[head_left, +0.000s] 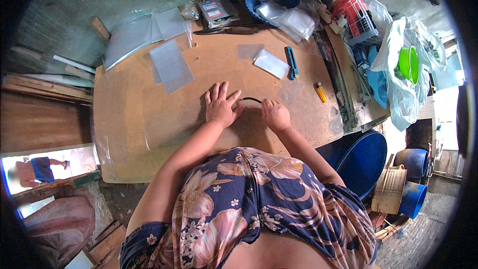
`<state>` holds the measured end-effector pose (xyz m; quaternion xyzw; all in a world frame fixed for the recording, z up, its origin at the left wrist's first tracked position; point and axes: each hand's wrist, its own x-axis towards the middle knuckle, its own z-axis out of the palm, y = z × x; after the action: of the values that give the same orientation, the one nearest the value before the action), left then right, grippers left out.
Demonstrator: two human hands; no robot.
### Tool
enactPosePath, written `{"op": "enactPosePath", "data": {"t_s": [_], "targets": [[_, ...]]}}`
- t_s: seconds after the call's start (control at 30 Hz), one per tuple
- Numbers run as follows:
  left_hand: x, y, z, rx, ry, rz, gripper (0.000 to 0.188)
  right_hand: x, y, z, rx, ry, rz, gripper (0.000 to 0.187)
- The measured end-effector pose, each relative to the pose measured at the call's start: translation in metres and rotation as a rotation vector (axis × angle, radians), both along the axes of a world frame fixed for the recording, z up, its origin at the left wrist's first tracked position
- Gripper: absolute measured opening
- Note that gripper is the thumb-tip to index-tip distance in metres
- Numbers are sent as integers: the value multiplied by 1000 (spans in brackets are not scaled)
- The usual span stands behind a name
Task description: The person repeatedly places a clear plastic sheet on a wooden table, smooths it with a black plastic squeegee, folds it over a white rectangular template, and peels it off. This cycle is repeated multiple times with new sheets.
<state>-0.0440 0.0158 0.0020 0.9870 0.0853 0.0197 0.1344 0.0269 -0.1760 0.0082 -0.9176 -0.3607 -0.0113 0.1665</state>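
My left hand (pixel 221 105) lies on the wooden tabletop (pixel 179 119) with its fingers spread, nothing in it. A thin black curved strip (pixel 252 99) arches from beside its thumb and forefinger to my right hand (pixel 275 114). The fingers of that hand are closed around the strip's right end. What the strip is made of I cannot tell. Clear plastic sheets (pixel 170 65) lie beyond my left hand. Past my right hand are a stack of clear plastic sleeves (pixel 271 64), a blue box cutter (pixel 292 63) and a yellow lighter (pixel 321 92).
Larger plastic sheets (pixel 132 40) rest against the back wall at left. A dark blue basket (pixel 271 1) with plastic bags stands at the back. White plastic bags and a green bowl (pixel 409 65) hang at right, above a blue drum (pixel 362 162). A person (pixel 36 172) is outside, lower left.
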Motion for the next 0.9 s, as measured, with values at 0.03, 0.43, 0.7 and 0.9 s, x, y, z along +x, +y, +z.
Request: {"op": "enactPosePath", "data": {"t_s": [0.03,0.43,0.7,0.9], "targets": [[0,0,0,2,-2,0,49,0,0,0,1,-1,1,14],[-1,0,3,16,11,6,50,0,1,2,-42,-34,20,12],[0,-2,4,30,20,-8,51,-6,-11,-10,143,-15,-106,12],[-3,-1,-7,25,-98,-22,50,-14,-40,-17,657,344,-613,19]]}}
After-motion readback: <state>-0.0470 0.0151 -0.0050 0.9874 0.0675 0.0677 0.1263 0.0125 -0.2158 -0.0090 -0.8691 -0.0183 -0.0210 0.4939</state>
